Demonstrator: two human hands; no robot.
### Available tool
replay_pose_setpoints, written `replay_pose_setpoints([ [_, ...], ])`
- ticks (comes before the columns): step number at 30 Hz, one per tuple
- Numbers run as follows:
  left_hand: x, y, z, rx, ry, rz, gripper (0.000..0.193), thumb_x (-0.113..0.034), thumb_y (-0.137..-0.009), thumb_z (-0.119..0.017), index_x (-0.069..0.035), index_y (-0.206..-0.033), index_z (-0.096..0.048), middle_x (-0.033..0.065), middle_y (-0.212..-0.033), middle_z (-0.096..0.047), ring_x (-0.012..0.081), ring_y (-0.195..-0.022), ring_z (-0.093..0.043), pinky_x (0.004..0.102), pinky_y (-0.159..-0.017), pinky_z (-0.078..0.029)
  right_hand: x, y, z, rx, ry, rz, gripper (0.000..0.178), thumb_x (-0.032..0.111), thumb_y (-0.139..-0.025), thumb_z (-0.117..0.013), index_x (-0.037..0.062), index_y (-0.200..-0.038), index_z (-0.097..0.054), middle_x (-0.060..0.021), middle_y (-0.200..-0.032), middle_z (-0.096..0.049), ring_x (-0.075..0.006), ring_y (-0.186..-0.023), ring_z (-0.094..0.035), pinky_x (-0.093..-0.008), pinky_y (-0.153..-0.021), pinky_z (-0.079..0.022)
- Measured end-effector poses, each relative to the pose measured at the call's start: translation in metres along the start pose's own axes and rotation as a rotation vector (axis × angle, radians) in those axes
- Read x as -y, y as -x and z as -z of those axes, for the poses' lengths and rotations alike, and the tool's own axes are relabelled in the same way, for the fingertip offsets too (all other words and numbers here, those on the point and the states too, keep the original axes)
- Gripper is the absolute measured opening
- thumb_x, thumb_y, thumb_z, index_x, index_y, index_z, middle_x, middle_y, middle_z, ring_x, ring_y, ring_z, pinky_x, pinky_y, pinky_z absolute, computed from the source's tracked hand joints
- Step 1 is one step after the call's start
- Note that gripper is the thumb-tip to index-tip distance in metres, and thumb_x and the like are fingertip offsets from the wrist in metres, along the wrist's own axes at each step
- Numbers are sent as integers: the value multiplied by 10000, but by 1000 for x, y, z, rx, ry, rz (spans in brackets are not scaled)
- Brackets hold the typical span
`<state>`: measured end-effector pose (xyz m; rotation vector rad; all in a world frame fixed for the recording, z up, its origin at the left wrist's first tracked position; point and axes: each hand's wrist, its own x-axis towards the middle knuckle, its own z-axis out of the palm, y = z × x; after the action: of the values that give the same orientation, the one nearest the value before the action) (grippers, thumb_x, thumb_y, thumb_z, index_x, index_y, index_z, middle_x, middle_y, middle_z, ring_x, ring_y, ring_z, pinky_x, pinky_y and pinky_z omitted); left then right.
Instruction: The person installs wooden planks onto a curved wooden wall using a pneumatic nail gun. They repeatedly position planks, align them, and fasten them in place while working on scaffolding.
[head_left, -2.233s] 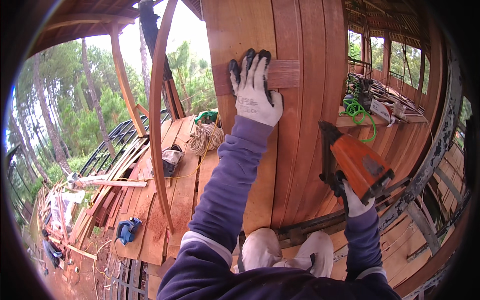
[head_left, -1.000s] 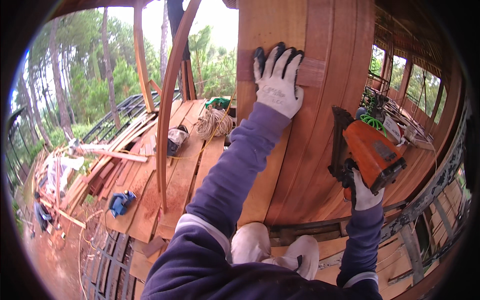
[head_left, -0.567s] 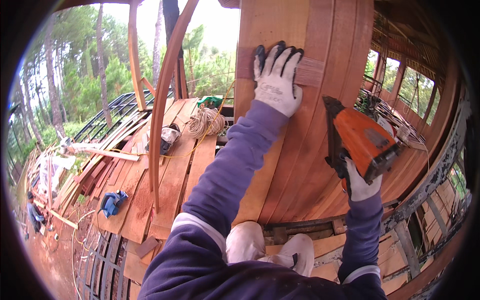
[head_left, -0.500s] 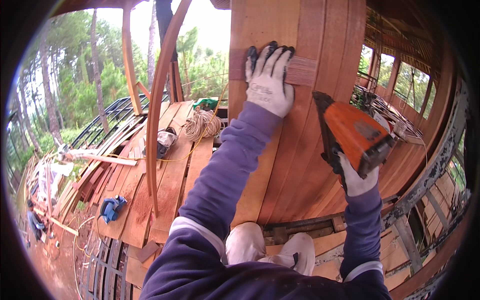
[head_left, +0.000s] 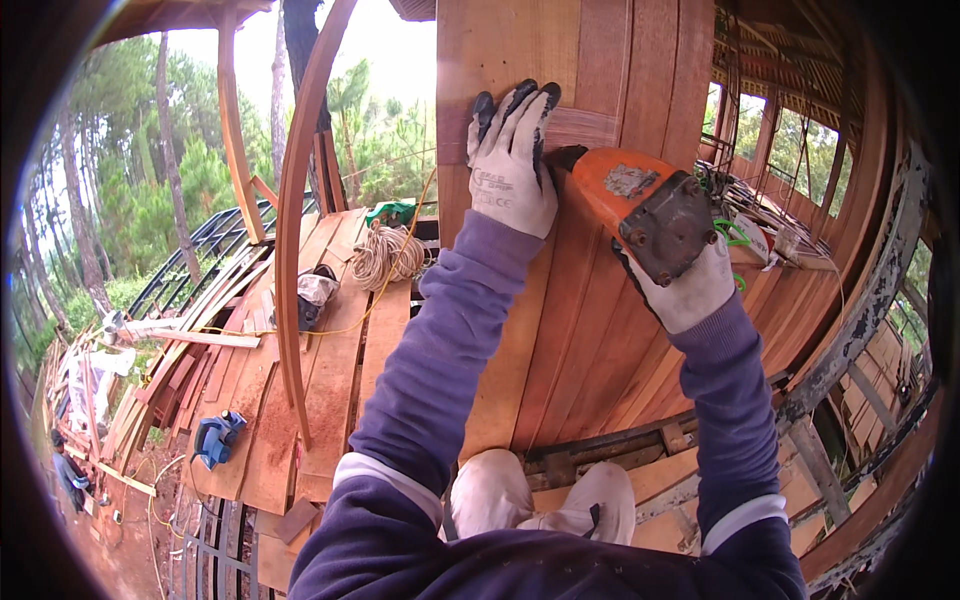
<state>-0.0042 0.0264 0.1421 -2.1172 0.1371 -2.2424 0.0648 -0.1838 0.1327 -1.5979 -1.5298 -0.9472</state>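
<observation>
fingers (head_left: 522, 128) of the white, black-tipped gloved left hand (head_left: 508, 185) lie outstretched, unclenched, over a short reddish-brown wooden strip (head_left: 590, 127) across upright brown planks (head_left: 585, 330), while the white-gloved right hand (head_left: 690, 292) grasps an orange, black-capped nail gun (head_left: 612, 180), its dark nose just beside the left hand.

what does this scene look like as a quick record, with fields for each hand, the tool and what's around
left hand: gloved, laid on the wood strip
right hand: gloved, gripping the nail gun
nail gun: orange and black, front end near the strip, contact unclear
wood strip: crosswise over the boards
left side: rope and blue power tool
</observation>
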Motion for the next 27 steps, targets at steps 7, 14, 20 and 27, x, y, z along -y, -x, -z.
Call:
replay_pose_setpoints([
  [7, 0, -1, 4, -28, 21, 3, 676, 80, -688, -512, -100, -1339, -522, 131, -1311, -567, 314, -1298, -472, 531, -1161, -232, 0, 0, -2, -10, 75, 91, 213, 143, -802, -689, 44, -989, -677, -108, -887, -701, -281, -805, -682, -349, -731, -538],
  [14, 11, 0, 2, 15, -21, -61, 654, 48, -676, -502, -118, -1306, -561, 115, -1321, -568, 302, -1307, -472, 544, -1153, -235, -5, 37, 8, -18, -22, -41, 338, 96, -823, -719, 37, -1140, -621, -115, -1147, -664, -270, -1028, -652, -358, -880, -521],
  [20, 11, -1, 12, 69, -126, -154, 583, 70, -695, -494, -105, -1240, -602, 93, -1298, -580, 285, -1317, -473, 552, -1159, -234, -10, 84, 17, 3, -211, -190, 492, 123, -893, -612, 69, -1344, -425, -81, -1276, -579, -232, -1106, -605, -372, -912, -519],
  [27, -10, 40, 6, -40, -478, 34, 423, -104, -733, -639, -244, -1131, -666, 40, -1270, -513, 311, -1223, -448, 503, -1030, -313, -14, 84, 22, -197, -1488, -586, 436, -14, -842, -675, -10, -1255, -534, -127, -1199, -642, -225, -1075, -640, -334, -909, -521],
])
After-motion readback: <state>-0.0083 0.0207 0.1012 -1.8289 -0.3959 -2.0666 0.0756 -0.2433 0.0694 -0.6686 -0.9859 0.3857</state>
